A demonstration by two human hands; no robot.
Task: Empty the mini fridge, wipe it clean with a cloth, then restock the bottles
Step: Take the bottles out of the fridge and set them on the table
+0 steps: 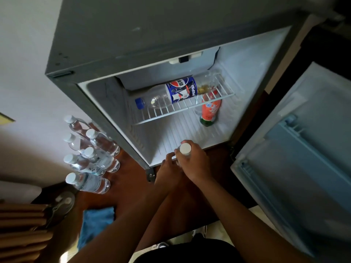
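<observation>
Off to the left there's a small fan (61,205) lying flat, right beside some stacked brown cardboard tubes (20,232) by the white wall (22,54).

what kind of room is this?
Likely a hotel or guest room, though I can't be sure: a mini fridge set in dark wood cabinetry, with many identical small water bottles beside it.
</observation>
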